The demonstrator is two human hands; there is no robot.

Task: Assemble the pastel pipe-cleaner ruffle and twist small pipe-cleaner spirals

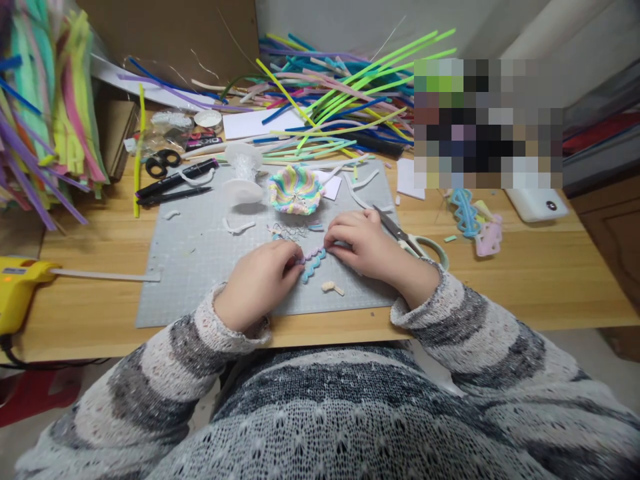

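My left hand and my right hand meet over a grey cutting mat. Between their fingertips runs a wavy lilac pipe cleaner, its left end pinched by my left finger and thumb. The fingers of my right hand close at its other end, where a wavy blue pipe cleaner joins or touches it. Just behind lie thin dark wires and short blue scraps. A ruffled pastel pipe-cleaner dish stands beyond them, and a bent cream piece lies in front.
Scissors lie right of my right hand. A spool of clear thread and black markers are at the back left. A yellow glue gun rests at far left, pipe cleaners heap behind, and a white phone lies right.
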